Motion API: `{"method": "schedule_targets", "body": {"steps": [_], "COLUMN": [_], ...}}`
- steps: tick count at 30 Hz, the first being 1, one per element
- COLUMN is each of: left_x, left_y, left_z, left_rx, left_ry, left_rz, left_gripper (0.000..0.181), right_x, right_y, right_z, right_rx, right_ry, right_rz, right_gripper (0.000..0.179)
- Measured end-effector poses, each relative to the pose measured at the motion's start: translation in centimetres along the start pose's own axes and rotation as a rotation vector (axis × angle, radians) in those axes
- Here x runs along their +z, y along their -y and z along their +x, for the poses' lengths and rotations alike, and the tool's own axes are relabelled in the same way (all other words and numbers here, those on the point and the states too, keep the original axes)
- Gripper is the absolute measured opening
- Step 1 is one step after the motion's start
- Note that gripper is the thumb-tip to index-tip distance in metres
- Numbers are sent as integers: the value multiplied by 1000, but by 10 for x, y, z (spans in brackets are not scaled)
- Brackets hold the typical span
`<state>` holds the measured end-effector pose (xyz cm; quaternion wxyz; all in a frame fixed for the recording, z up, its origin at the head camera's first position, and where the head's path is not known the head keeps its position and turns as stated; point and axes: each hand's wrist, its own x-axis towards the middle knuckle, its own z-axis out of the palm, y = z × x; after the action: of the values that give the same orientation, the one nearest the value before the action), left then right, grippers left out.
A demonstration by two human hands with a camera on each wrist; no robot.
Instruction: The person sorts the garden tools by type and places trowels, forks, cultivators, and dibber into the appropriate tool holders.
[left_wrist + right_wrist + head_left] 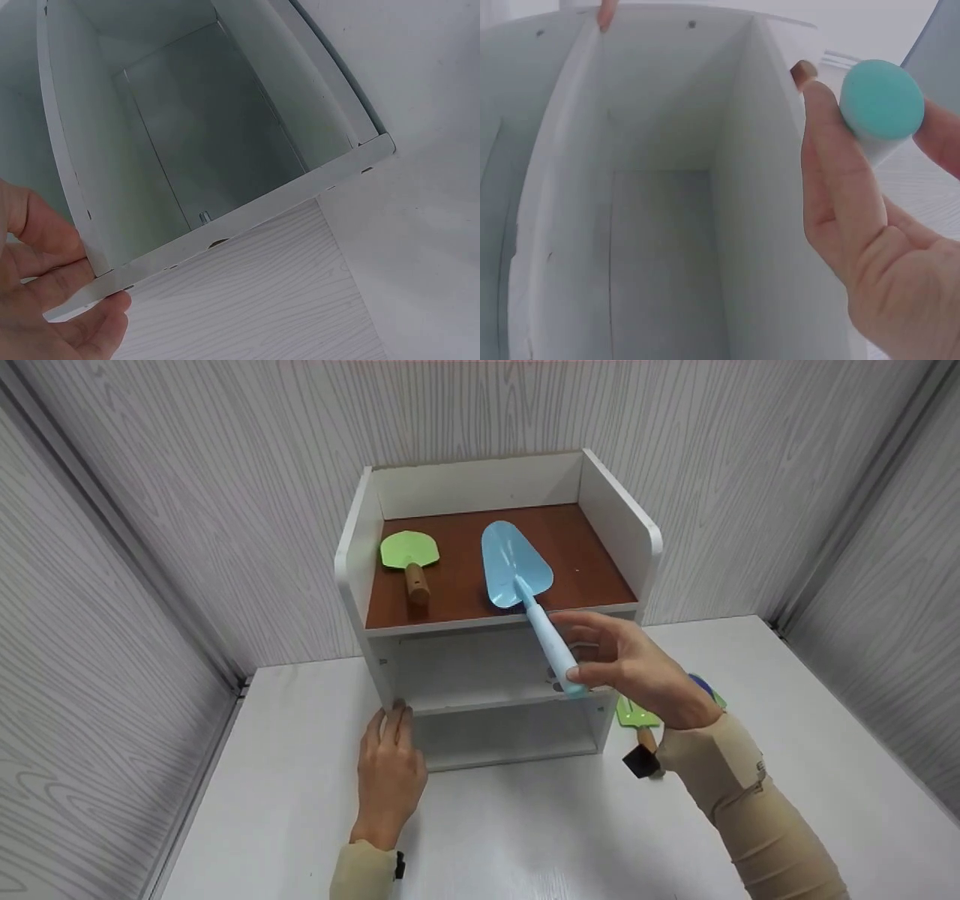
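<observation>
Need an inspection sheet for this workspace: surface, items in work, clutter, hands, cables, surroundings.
Surface: white table, bearing a white shelf unit with a brown top.
Items in work: blue trowel, blade over the brown top, contact unclear; green shovel lying on that top, left side.
Clutter: green tool with wooden handle right of the unit, partly hidden; blue-and-green item behind the right wrist, mostly hidden.
Hands: left hand grips the unit's left front edge; right hand holds the trowel's handle.
Cables: nothing seen.
Surroundings: grey wood-grain walls.
</observation>
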<state>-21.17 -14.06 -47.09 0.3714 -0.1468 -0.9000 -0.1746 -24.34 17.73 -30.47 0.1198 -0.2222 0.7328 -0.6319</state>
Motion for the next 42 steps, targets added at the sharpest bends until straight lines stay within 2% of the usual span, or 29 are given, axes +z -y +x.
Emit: {"method": "schedule_targets", "body": {"steps": [6,16,26,35,42], "left_x": [1,-1,0,0,2], "left_y": [1,0,0,-1,0], "left_z": [0,-1,-1,-2,-3], "left_rx": [2,2,-14,-18,-3], "left_ry": [-1,-4,10,14,-10], "left_rz": [4,2,-4,-4,0], "left_gripper": [50,54,54,54,50], "right_x": [3,8,10,11,17], "right_y": [13,32,47,55,56], "right_z": [6,28,55,80,93], "right_rx": [11,20,100,174,178], "right_ry": [9,35,4,-36,-92], "right_rz": [55,254,371,345,223], "right_gripper": [66,56,49,51,47]}}
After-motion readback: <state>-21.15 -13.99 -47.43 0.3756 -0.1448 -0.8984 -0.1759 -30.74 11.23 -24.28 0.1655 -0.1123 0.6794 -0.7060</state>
